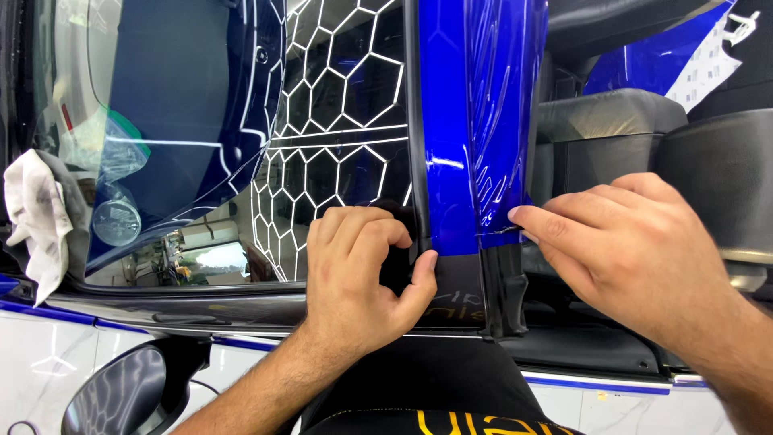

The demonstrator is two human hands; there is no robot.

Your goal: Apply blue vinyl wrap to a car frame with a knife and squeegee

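The door pillar stands upright in the middle, with the window glass to its left. The left hand rests at the foot of the glass, thumb against the pillar's base. The right hand comes from the right, fingertips touching the pillar's edge. Behind it sits the seat. A cloth hangs far left; the mirror lies below.

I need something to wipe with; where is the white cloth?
The white cloth hangs at the far left of the head view, against the car window, above the side mirror.
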